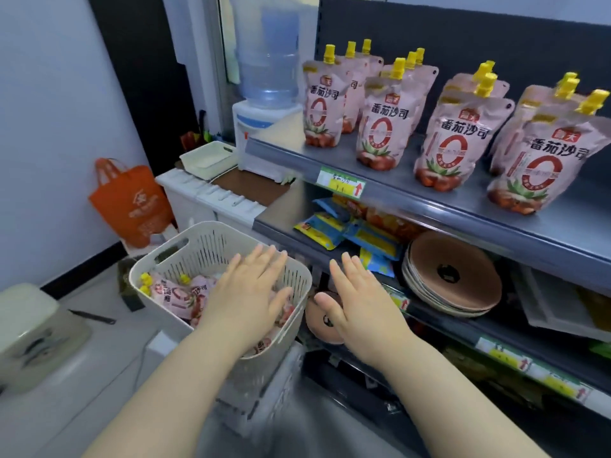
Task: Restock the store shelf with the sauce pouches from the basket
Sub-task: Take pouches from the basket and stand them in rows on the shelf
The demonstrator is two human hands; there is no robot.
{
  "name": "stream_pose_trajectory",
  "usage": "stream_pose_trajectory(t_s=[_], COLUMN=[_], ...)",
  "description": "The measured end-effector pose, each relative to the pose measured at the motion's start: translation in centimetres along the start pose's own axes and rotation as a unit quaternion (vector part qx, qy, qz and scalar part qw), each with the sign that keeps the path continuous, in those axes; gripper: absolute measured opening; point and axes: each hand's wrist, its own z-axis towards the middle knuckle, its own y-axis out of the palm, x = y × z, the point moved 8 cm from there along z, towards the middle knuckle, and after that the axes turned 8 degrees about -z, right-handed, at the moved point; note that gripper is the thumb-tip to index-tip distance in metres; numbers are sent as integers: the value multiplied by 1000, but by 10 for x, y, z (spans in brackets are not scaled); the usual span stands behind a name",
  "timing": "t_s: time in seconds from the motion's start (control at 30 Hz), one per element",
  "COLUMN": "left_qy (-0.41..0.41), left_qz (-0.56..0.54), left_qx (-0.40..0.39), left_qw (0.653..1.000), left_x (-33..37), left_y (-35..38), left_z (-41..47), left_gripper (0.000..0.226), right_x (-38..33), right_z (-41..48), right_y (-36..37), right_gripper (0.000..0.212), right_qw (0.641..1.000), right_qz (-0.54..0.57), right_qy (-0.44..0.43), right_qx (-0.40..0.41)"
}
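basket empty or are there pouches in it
Not empty: several pink pouches lie in the basket, partly under the left hand.

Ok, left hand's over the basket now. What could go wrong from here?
The standing pouches on the top shelf lean, most at the right; sliding new ones in could topple a row.
The basket looks perched on a crate below; a hard pull by the left hand might tip it.
The loose pouches inside lie jumbled; lifting one may drag another out.
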Motion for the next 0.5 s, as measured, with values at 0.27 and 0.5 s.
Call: stream_pose_trajectory(t_s=[0.27,0.5], left_qy=[-61,-45], left_qz=[-4,8], left_qx=[-52,-113], left_qw=[997,993], left_x=[-176,-238], left_y=[-6,18], left_z=[15,30], left_gripper=[59,58], right_x=[-79,-107], right_z=[89,120], right_y=[39,82], right_gripper=[69,69], right_qw=[998,992], right_qz=[41,80], right_qy=[32,77], right_qx=[-27,-53])
